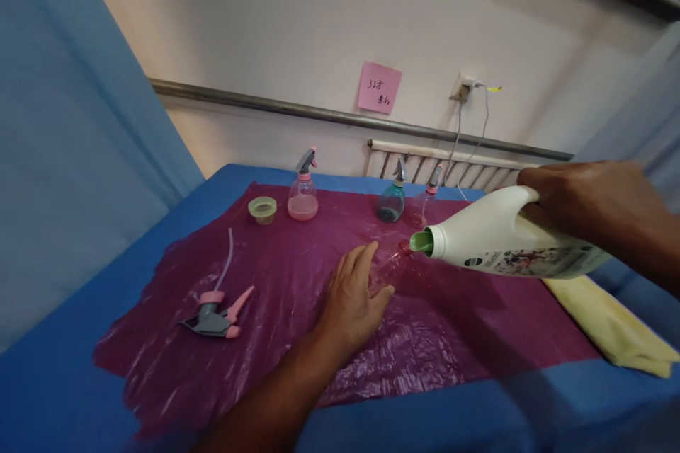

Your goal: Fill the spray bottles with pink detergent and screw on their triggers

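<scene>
My right hand (589, 202) grips the handle of a white jug (504, 241) with a green spout, tipped sideways toward the left. Its spout sits right at the mouth of a clear plastic bottle (390, 265) that stands on the maroon plastic sheet (276, 340). My left hand (353, 297) is wrapped round that clear bottle, steadying it. A detached grey and pink spray head (215, 315) with its thin tube lies on the sheet to the left, apart from both hands.
At the back stand a pink spray bottle (302, 198), a green cap (262, 209), a teal spray bottle (392, 199) and a clear spray bottle (429, 199). A yellow cloth (610, 325) lies at right. Blue cover (64, 382) underneath; blue curtains on both sides.
</scene>
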Demonstrator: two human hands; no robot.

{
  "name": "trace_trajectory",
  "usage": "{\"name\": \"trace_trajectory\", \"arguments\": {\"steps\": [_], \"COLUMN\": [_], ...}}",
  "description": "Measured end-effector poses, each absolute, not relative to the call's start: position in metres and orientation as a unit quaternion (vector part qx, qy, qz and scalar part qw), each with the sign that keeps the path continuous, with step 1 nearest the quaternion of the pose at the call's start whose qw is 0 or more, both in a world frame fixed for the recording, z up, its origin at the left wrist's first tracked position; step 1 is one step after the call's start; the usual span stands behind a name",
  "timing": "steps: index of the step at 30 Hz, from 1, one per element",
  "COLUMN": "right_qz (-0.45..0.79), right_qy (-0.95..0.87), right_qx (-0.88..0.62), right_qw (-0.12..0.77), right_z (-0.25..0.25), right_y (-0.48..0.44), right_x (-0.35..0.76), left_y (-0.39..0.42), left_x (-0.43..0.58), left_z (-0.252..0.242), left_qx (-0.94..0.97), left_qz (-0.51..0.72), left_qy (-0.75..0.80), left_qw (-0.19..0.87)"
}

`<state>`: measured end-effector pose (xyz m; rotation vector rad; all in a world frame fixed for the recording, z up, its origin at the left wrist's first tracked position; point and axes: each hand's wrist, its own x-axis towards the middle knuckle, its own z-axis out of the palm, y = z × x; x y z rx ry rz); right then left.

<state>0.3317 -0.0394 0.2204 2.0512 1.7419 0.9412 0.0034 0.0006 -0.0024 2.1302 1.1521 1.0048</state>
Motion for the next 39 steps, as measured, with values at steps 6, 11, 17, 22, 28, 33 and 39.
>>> {"name": "trace_trajectory", "arguments": {"steps": [6,11,17,22,28,33,39], "right_qz": [0.335,0.338,0.337,0.335,0.331,0.343,0.335], "right_qy": [0.608,0.612,0.623,0.618,0.619,0.608,0.606], "right_qx": [0.706,0.701,0.694,0.7,0.7,0.699,0.706], "right_qw": [0.14,0.142,0.128,0.124,0.129,0.152,0.151], "right_z": [0.2198,0.2197,0.2211,0.2221,0.2241,0.2225,0.2227], "right_y": [-0.0392,-0.039,-0.0401,-0.0404,-0.0414,-0.0408,-0.0411], "right_x": [0.3349,0.3378,0.3348,0.3324,0.3292,0.3299,0.3292], "left_y": [0.0004,-0.0002,-0.0005,-0.0002,0.0007,0.0004,0.0003], "left_x": [0.004,0.0031,0.003,0.0029,0.0032,0.0034,0.0031], "left_z": [-0.0017,-0.0022,-0.0017,-0.0017,-0.0046,-0.0024,-0.0016], "left_qx": [0.784,0.786,0.785,0.784,0.788,0.784,0.785], "left_qz": [0.369,0.367,0.373,0.371,0.371,0.369,0.369], "left_qy": [0.427,0.425,0.423,0.425,0.423,0.43,0.426], "left_qw": [0.256,0.257,0.258,0.259,0.25,0.254,0.256]}}
